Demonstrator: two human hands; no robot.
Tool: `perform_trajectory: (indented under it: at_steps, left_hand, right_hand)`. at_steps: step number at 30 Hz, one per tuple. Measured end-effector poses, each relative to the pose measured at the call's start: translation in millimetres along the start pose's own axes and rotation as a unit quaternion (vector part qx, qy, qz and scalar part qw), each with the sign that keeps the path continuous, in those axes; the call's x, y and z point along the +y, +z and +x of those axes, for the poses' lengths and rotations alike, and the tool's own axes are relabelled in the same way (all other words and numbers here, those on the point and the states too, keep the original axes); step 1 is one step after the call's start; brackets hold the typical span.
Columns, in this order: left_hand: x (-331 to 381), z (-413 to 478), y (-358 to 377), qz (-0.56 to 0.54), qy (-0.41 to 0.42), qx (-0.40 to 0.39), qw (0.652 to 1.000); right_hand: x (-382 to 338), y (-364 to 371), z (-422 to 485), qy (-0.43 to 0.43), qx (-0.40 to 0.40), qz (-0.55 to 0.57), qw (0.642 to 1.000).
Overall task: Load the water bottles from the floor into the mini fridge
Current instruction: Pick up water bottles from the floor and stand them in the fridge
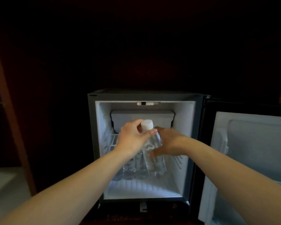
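Head view: the left hand [131, 140] grips the tilted water bottle [154, 158] just below its white cap [147, 125]. The right hand [170, 142] wraps its side. Bottle sits inside the mini fridge [92, 143], against more bottles [130, 172] by the wire shelf [114, 140]. Fridge door [250, 151] open, right.

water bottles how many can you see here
4, roughly. The left hand and right hand grip one white-capped bottle; about three stored bottles lie side by side inside the mini fridge. They are blurred and partly covered, so more may be hidden.
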State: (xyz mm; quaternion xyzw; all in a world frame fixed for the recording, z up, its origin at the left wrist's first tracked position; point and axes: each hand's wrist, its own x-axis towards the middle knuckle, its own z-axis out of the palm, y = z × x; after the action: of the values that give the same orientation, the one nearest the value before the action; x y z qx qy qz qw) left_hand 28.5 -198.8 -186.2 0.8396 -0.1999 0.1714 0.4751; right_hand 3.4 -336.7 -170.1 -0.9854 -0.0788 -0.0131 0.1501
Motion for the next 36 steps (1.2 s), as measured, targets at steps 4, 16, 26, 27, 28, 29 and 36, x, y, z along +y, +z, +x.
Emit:
perform_trajectory:
  at_steps: [4, 16, 26, 27, 28, 29, 36]
  left_hand:
    - [-27, 7, 8, -0.001, -0.010, -0.037, 0.999]
    - [-127, 28, 70, 0.109, -0.053, -0.256, 0.959]
    - [-163, 25, 103, 0.311, -0.042, -0.275, 0.909]
    - [-166, 26, 107, 0.312, -0.042, -0.272, 0.909]
    - [-169, 26, 111, 0.313, -0.041, -0.271, 0.909]
    - [-173, 27, 113, 0.316, -0.038, -0.273, 0.908]
    - [-190, 26, 122, 0.340, -0.020, -0.285, 0.896]
  right_hand:
    - [9, 20, 19, -0.004, -0.044, 0.009, 0.999]
    - [78, 124, 73, 0.074, -0.028, 0.015, 0.997]
    - [110, 177, 112, 0.216, 0.071, 0.059, 0.972]
    - [113, 181, 113, 0.223, 0.068, 0.062, 0.970]
    - [116, 184, 114, 0.229, 0.065, 0.065, 0.969]
    - [118, 187, 114, 0.234, 0.063, 0.069, 0.968]
    - [131, 196, 122, 0.271, 0.084, 0.124, 0.951]
